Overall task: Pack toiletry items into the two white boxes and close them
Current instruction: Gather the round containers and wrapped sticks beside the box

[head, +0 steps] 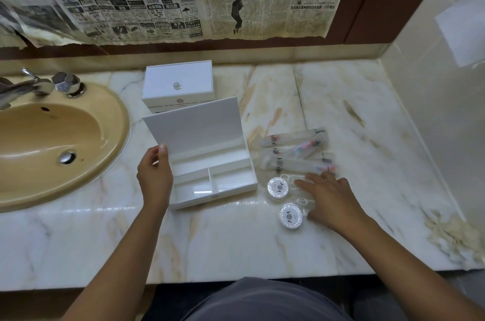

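Box [178, 90] label blurred; round packs [278, 187] bear crests.

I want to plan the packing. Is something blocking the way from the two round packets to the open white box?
Nothing visible does. The round packets lie right of the open box, bare counter between; the left hand holds its lid up.

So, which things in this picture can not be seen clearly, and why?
- Closed box, head view: contents hidden by its lid; front print too small.
- Long sachets: blurred, contents unclear.
- Clear packets under the right hand: partly covered by the fingers.
- Tap: cut off by the left edge.
- Left hand: fingers hidden behind the open lid.
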Demonstrator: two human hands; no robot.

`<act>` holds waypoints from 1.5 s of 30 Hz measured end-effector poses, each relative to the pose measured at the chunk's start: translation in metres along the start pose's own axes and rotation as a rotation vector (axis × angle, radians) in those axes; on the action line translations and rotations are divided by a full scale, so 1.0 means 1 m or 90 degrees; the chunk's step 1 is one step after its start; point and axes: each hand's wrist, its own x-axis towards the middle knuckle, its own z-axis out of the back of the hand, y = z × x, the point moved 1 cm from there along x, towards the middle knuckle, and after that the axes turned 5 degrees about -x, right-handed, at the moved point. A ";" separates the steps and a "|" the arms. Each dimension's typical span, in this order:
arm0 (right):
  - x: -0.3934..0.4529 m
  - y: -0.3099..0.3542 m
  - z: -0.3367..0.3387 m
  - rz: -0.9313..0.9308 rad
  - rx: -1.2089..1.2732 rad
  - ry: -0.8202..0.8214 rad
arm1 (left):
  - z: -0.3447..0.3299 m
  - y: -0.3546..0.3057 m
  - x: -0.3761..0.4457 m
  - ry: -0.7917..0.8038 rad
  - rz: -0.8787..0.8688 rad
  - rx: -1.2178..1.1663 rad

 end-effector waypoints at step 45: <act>0.038 0.158 0.106 0.234 0.172 -0.197 | 0.000 0.007 0.003 0.004 0.006 -0.038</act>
